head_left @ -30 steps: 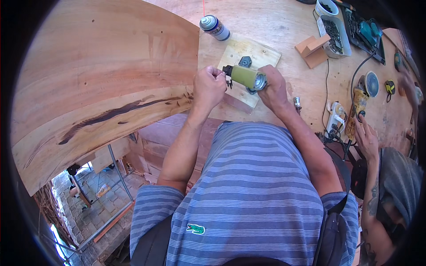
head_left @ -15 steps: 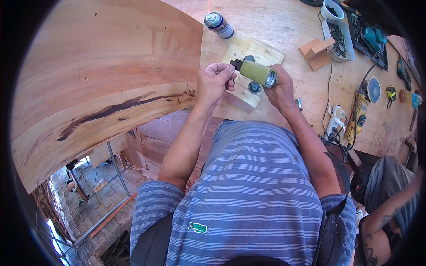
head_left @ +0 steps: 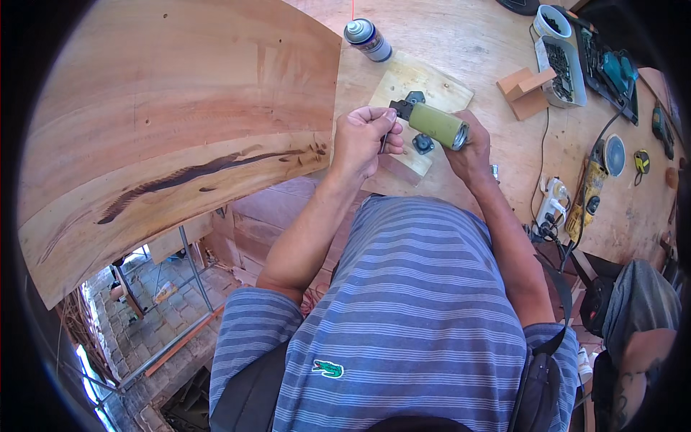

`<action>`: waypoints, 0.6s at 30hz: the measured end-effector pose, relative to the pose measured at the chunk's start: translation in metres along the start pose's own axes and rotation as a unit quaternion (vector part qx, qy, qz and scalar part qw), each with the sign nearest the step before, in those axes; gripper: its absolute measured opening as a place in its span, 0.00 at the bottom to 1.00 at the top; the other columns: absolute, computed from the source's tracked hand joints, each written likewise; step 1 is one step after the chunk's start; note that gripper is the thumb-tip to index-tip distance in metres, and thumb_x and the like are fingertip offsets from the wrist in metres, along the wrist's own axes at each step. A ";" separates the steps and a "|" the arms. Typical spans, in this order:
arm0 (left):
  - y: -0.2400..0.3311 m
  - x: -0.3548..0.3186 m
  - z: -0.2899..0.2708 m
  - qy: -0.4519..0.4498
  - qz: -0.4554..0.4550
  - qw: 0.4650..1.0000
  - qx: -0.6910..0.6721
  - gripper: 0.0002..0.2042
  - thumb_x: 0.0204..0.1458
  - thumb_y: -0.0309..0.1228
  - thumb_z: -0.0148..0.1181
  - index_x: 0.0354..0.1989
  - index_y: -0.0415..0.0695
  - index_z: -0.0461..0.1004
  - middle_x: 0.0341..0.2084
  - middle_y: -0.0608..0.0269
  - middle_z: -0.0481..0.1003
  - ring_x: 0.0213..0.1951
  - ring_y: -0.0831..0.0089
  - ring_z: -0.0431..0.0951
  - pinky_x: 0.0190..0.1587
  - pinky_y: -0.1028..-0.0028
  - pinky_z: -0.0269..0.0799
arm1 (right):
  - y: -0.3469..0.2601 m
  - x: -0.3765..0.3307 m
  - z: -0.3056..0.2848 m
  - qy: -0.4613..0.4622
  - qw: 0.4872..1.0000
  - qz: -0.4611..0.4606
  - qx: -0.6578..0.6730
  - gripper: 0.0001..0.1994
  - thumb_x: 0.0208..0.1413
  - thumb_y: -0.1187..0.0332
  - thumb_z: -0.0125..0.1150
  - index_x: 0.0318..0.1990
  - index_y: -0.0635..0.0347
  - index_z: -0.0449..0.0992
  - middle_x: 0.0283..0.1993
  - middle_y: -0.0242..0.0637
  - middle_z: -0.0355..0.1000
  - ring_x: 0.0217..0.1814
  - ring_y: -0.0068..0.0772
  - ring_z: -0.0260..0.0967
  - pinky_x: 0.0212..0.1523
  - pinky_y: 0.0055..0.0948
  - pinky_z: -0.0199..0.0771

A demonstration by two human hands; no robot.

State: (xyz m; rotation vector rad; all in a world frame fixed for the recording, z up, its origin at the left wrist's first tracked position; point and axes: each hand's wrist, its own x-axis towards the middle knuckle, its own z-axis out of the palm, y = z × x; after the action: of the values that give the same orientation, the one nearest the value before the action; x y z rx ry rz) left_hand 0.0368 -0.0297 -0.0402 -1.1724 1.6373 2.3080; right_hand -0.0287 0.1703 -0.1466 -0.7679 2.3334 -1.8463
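My right hand [head_left: 471, 147] is wrapped around an olive-green cylinder [head_left: 437, 125]. Its ribbed metallic open end faces right, and a black fitting [head_left: 402, 109] sticks out at its left end. At that fitting, my left hand [head_left: 367, 140] is closed, thumb and forefinger pinched together. A thin dark rod [head_left: 384, 141] shows below those fingers; its upper part is hidden. Under my hands lies a pale wooden board [head_left: 439, 88]. On it are a black knob-like part [head_left: 422, 143] and a second dark part [head_left: 415, 96], partly covered by the cylinder.
A spray can [head_left: 368, 41] stands beyond the board. Joined wood blocks [head_left: 525, 92], a tub of screws [head_left: 561, 72], a yellow grinder [head_left: 592, 194], a power strip [head_left: 551, 201] and a tape measure [head_left: 641, 163] lie rightward. A large wood panel [head_left: 194, 93] rises left. A person's arm [head_left: 637, 367] shows lower right.
The bench and my hands sit slightly farther right in the picture. My grip on the cylinder looks the same. The other person's arm has lowered.
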 end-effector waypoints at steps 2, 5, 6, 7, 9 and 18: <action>-0.003 -0.003 0.000 0.008 0.059 0.994 0.091 0.10 0.64 0.28 0.63 0.46 0.32 0.79 0.27 0.60 0.81 0.22 0.78 0.80 0.25 0.76 0.80 | -0.002 0.001 0.001 -0.004 1.000 0.002 -0.008 0.09 0.51 0.82 0.71 0.40 0.62 0.81 0.36 0.36 0.77 0.38 0.31 0.77 0.42 0.28 0.75; -0.006 -0.003 -0.008 -0.009 0.150 0.958 0.243 0.10 0.64 0.26 0.62 0.48 0.31 0.79 0.27 0.61 0.81 0.22 0.80 0.78 0.24 0.78 0.77 | -0.005 0.004 -0.002 -0.013 1.000 0.018 0.008 0.09 0.49 0.79 0.71 0.38 0.61 0.80 0.35 0.39 0.76 0.37 0.39 0.77 0.40 0.33 0.76; -0.005 0.002 -0.014 -0.032 0.149 0.959 0.240 0.11 0.65 0.26 0.62 0.49 0.31 0.79 0.28 0.61 0.81 0.22 0.81 0.78 0.24 0.78 0.76 | -0.005 0.006 -0.002 -0.017 0.999 0.025 0.017 0.09 0.48 0.78 0.72 0.37 0.61 0.80 0.35 0.40 0.76 0.37 0.43 0.77 0.40 0.35 0.76; -0.006 0.004 -0.017 -0.058 0.147 0.959 0.234 0.11 0.65 0.25 0.62 0.50 0.31 0.79 0.28 0.61 0.81 0.22 0.81 0.77 0.24 0.79 0.75 | -0.005 0.007 -0.004 -0.017 0.999 0.028 0.024 0.09 0.48 0.79 0.72 0.37 0.61 0.80 0.35 0.40 0.76 0.37 0.41 0.77 0.40 0.34 0.76; -0.006 0.004 -0.018 -0.077 0.121 0.973 0.183 0.11 0.64 0.24 0.61 0.51 0.31 0.79 0.28 0.61 0.80 0.24 0.81 0.77 0.26 0.79 0.75 | -0.005 0.008 -0.005 -0.016 0.999 0.033 0.037 0.09 0.49 0.79 0.72 0.37 0.61 0.80 0.35 0.39 0.77 0.37 0.37 0.78 0.40 0.32 0.76; 0.021 0.010 -0.019 -0.177 0.197 0.898 0.352 0.12 0.62 0.21 0.61 0.52 0.35 0.81 0.33 0.61 0.79 0.30 0.76 0.78 0.34 0.75 0.76 | -0.001 0.025 -0.017 -0.041 0.989 0.111 0.084 0.13 0.49 0.80 0.73 0.44 0.59 0.83 0.39 0.36 0.84 0.41 0.26 0.81 0.46 0.27 0.78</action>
State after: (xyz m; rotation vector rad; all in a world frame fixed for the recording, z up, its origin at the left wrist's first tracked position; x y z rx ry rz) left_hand 0.0300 -0.0575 -0.0329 -0.2681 2.3803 1.6505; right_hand -0.0563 0.1742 -0.1346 -0.5294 2.0847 -1.8461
